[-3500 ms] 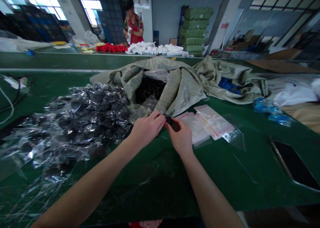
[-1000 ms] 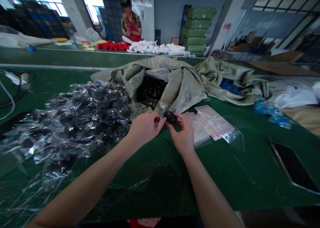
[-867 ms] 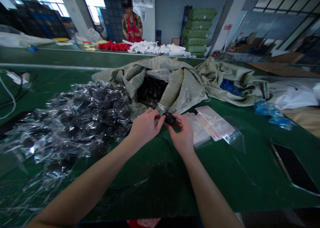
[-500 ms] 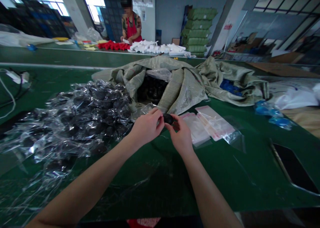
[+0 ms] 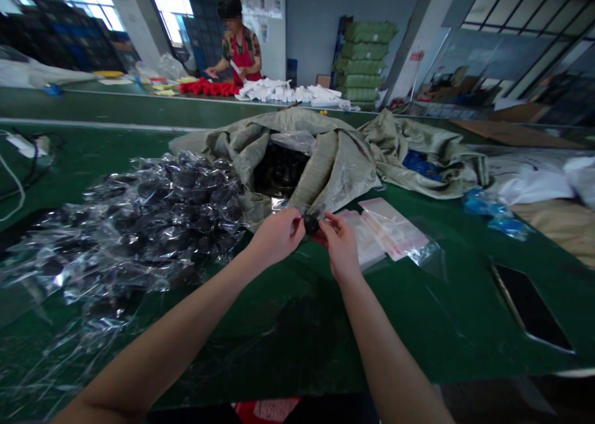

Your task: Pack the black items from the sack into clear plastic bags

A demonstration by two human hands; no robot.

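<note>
Above the green table, a small black rounded piece [image 5: 310, 224] sits between my two hands. My left hand [image 5: 277, 230] is closed in a pinch at its left side, with a shiny clear plastic bag [image 5: 279, 205] showing behind the fingers. My right hand [image 5: 340, 241] pinches at the piece's right side with thumb and fingers. Clear film shows around the top of the piece; how far it covers the piece I cannot tell. Just beyond, an open woven sack [image 5: 332, 163] holds many black pieces [image 5: 283, 168] like it.
Left lies a heap of black pieces in clear bags [image 5: 171, 207]. Flat clear bags [image 5: 393, 225] lie right of my hands, a phone [image 5: 530, 306] farther right. Another woven sack [image 5: 446, 163] holds blue items. Across the table, a person [image 5: 242, 52] stands behind red and white pieces [image 5: 288, 92].
The black piece has turned between my fingers and shows a rounder, shorter outline. My right hand has shifted slightly right. The person opposite has raised and spread their hands.
</note>
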